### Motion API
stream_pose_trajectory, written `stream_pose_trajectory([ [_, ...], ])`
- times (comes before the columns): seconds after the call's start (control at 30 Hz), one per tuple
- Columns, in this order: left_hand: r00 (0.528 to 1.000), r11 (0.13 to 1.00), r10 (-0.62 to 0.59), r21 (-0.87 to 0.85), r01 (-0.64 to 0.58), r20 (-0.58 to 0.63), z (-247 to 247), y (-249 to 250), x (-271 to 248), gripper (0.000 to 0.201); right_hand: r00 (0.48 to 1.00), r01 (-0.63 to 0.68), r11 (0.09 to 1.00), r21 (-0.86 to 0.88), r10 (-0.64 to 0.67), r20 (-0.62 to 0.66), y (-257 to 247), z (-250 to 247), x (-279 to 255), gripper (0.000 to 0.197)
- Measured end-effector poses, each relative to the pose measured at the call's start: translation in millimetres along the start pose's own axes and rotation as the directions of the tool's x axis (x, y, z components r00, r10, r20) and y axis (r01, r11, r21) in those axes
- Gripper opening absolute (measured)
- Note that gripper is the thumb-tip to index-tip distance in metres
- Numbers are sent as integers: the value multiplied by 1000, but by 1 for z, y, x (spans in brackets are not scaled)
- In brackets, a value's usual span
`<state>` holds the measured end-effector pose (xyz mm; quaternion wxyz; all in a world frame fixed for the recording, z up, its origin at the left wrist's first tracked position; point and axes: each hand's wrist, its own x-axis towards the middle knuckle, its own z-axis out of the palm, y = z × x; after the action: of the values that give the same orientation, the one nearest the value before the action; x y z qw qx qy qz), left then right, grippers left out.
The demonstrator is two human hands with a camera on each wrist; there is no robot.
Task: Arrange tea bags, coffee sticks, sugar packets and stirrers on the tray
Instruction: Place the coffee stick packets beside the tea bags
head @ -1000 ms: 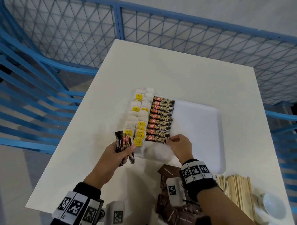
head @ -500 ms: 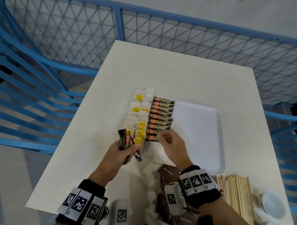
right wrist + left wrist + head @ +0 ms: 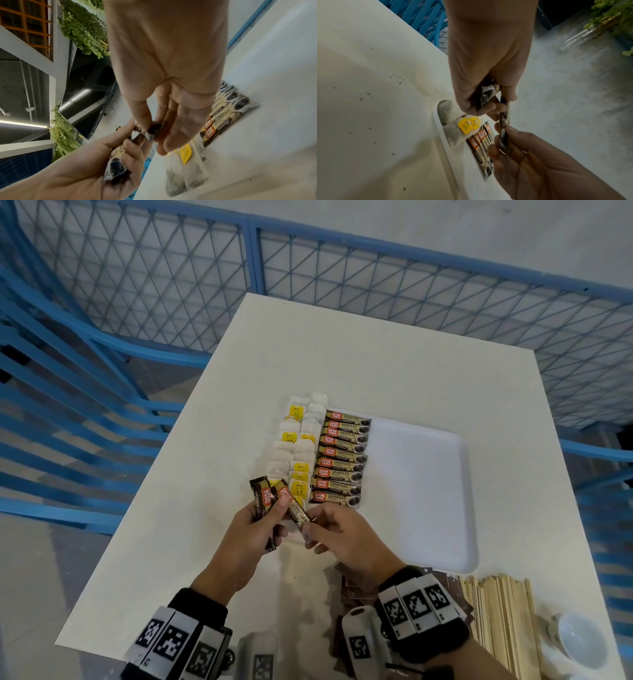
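Observation:
A white tray (image 3: 421, 491) lies on the table, with tea bags (image 3: 301, 446) in two columns along its left side and a column of brown coffee sticks (image 3: 344, 457) beside them. My left hand (image 3: 251, 529) grips a small bunch of coffee sticks (image 3: 262, 498) just in front of the tray's near left corner. My right hand (image 3: 337, 530) pinches the lower end of one stick (image 3: 296, 508) from that bunch between thumb and forefinger. In the wrist views the pinched stick (image 3: 504, 121) (image 3: 150, 130) spans both hands above the tea bags (image 3: 453, 129) (image 3: 185, 173).
Brown sugar packets (image 3: 352, 590) lie in a heap near the table's front edge under my right wrist. Wooden stirrers (image 3: 496, 621) lie in a pile to their right, beside a small white cup (image 3: 579, 642). Blue mesh fencing (image 3: 342, 285) surrounds the table.
My right hand left the nearest coffee stick on the tray, moved left to the bunch and took hold of one stick. The left hand shifted slightly right toward it.

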<state>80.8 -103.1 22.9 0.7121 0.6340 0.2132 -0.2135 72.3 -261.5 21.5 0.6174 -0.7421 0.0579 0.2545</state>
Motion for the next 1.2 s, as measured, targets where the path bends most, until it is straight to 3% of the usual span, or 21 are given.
stream_pose_trajectory([
  [0.1, 998, 999, 26, -34, -28, -49, -4, 0, 2, 12, 999, -38, 997, 66, 38, 6, 1, -5, -1, 9],
  [0.23, 998, 998, 52, 27, -52, -26, -9, -1, 6, 7, 996, -85, 986, 144, 85, 8, 4, -14, -5, 10],
  [0.37, 1000, 995, 15, 101, -15, 0, -11, -4, 8, 5, 985, -73, 935, 347, 121, -121, 12, -23, -4, 12],
  [0.47, 1000, 998, -28, 63, 27, 8, -8, -7, 6, 8, 969, -67, 915, 398, 155, -194, 18, -29, -1, 10],
  [0.73, 996, 999, -5, -33, 2, -88, -15, -9, 8, 22, 885, -136, 926, 351, 273, -378, 42, -48, 3, 10],
  [0.87, 993, 995, -50, -85, 41, -109, -17, -7, 9, 24, 845, -209, 943, 260, 308, -437, 52, -48, 7, 7],
  [1.07, 993, 976, -108, -196, 98, -41, -13, -3, 8, 16, 826, -244, 958, 149, 285, -485, 56, -43, 19, 12],
  [1.2, 996, 977, -93, -193, 89, -13, -11, -5, 7, 22, 818, -245, 968, 59, 239, -523, 56, -41, 26, 14],
])
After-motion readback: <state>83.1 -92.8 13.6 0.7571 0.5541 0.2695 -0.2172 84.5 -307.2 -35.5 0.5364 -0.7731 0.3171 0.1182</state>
